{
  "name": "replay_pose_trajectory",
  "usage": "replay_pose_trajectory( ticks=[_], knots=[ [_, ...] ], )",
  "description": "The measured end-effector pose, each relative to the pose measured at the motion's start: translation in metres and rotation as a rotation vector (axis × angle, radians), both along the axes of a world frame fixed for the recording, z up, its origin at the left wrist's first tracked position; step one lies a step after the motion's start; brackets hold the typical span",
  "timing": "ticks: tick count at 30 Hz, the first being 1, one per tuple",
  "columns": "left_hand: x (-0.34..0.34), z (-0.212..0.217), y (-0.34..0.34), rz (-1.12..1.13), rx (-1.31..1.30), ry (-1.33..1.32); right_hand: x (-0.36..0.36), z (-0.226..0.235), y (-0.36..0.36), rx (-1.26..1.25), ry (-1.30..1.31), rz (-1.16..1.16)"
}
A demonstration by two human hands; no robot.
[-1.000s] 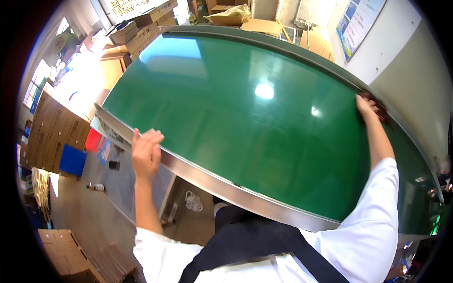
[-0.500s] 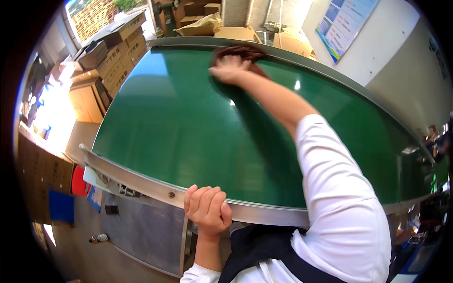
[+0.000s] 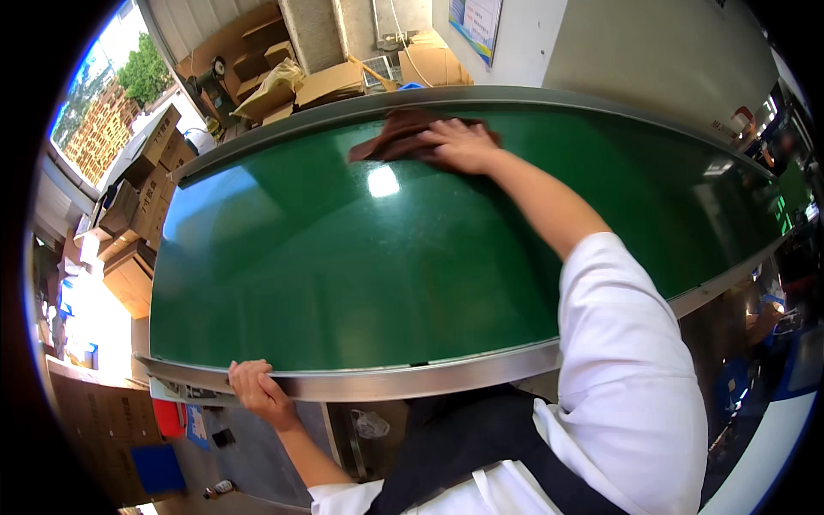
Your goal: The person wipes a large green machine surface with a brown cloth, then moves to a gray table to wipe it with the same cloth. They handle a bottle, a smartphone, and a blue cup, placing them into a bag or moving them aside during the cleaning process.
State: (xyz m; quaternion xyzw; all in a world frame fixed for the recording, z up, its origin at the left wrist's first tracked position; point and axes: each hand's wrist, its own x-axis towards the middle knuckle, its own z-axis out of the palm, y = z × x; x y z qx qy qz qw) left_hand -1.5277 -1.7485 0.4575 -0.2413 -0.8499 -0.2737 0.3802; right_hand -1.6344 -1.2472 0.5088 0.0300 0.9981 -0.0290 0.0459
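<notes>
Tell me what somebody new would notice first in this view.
Probably the broad, glossy green surface spanning the middle of the view. Next, the right hand, spread on a dark brown cloth near the far metal rail, while the left hand rests on the near metal rail. Stacked cardboard boxes stand at the left.

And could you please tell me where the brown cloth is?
In the head view, the brown cloth is partly under the right hand, on the green surface beside the far metal rail.

Right hand (image 3: 462,146) reaches forward, apparently flat; left hand (image 3: 259,393) curls low.
</notes>
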Motion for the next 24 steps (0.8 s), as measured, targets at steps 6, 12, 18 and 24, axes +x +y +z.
replay_pose_trajectory(
  ticks=[6, 12, 18, 24],
  knots=[
    [-0.003, 0.001, 0.008, -0.005, 0.043, -0.013, 0.237, -0.046, 0.241, -0.009, 0.079, -0.63],
    [0.006, -0.001, 0.001, 0.033, 0.054, -0.012, 0.196, -0.025, 0.126, -0.061, -0.104, -0.979],
    [0.001, -0.006, 0.009, -0.033, 0.111, 0.008, 0.05, -0.046, -0.126, 0.122, -0.09, -0.138],
    [-0.005, -0.002, 0.011, -0.079, 0.132, 0.041, 0.032, -0.026, -0.324, -0.449, -0.238, 0.583]
  ],
)
